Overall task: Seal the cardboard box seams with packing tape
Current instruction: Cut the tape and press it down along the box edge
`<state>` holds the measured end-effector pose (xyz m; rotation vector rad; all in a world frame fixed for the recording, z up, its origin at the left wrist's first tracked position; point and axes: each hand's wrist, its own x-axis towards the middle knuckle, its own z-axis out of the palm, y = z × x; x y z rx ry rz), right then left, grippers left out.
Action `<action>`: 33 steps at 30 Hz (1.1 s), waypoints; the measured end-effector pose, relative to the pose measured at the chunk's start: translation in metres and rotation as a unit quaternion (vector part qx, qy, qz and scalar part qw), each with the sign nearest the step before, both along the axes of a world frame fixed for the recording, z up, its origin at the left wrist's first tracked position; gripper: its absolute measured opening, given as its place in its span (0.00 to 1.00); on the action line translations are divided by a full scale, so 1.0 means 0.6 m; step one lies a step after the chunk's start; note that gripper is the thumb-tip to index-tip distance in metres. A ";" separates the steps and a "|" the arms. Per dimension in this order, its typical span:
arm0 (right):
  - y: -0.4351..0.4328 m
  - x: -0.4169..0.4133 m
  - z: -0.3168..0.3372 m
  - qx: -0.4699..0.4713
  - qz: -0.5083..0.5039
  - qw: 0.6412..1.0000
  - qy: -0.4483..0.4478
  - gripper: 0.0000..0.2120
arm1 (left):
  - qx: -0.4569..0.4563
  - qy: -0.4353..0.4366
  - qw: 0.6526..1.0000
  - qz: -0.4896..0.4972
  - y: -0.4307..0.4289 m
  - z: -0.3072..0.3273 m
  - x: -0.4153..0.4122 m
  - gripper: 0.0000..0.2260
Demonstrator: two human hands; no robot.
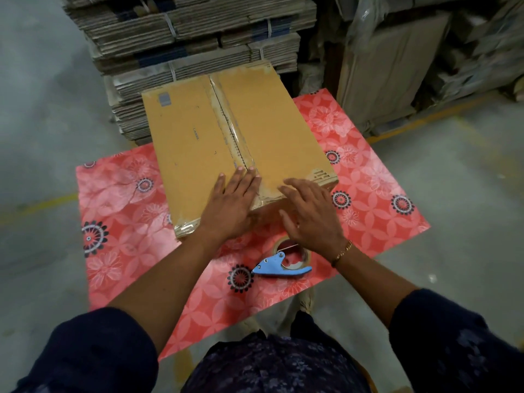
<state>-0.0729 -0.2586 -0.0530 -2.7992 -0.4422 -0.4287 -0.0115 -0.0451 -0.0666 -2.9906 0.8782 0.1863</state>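
A brown cardboard box [192, 137] lies flat on a red flowered table [368, 171]. Clear tape [236, 137] runs along its centre seam from the far edge to the near edge. My left hand [231, 205] lies flat, palm down, on the near end of that seam, fingers spread. My right hand [310, 212] hovers over the box's near right corner, fingers apart, holding nothing. A blue tape dispenser with a roll of tape [283, 260] rests on the table just below my right hand.
Bundled stacks of flattened cardboard [192, 38] stand behind the table. Wrapped goods on a pallet [411, 66] are at the back right. Grey concrete floor with yellow lines [42, 202] surrounds the table.
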 end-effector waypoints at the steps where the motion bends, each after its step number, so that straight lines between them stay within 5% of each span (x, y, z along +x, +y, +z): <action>1: -0.001 -0.018 -0.006 0.058 -0.031 0.998 0.014 0.18 | -0.002 -0.006 1.000 0.002 0.002 -0.003 -0.001 0.42; 7: -0.024 -0.069 -0.060 0.311 -0.248 0.881 0.254 0.08 | -0.021 0.031 0.999 -0.004 0.009 0.001 0.003 0.48; 11: -0.040 -0.042 -0.043 0.428 -0.331 0.813 0.214 0.13 | -0.083 0.034 0.994 0.056 0.037 0.016 -0.007 0.43; 14: -0.072 0.010 -0.024 0.454 -0.349 0.805 0.155 0.21 | -0.141 -0.039 0.972 0.186 0.083 0.016 -0.022 0.37; 17: -0.108 0.068 -0.014 0.459 -0.298 0.811 0.205 0.31 | -0.245 -0.039 0.894 0.374 0.127 0.003 -0.039 0.38; 21: -0.120 0.132 -0.014 0.477 -0.213 0.792 0.316 0.31 | -0.486 0.151 0.685 0.521 0.155 -0.036 -0.058 0.47; 23: -0.117 0.149 -0.018 0.479 -0.194 0.788 0.336 0.26 | -0.563 0.191 0.605 0.529 0.147 -0.036 -0.063 0.35; 25: -0.112 0.155 -0.022 0.475 -0.189 0.793 0.333 0.22 | -0.590 0.178 0.595 0.515 0.145 -0.031 -0.057 0.26; 28: -0.084 0.161 -0.019 0.460 -0.173 0.811 0.317 0.19 | -0.599 0.159 0.589 0.519 0.171 -0.024 -0.057 0.25; 33: 0.007 0.167 -0.022 0.461 -0.150 0.818 0.311 0.28 | -0.610 0.114 0.583 0.525 0.261 -0.005 -0.070 0.24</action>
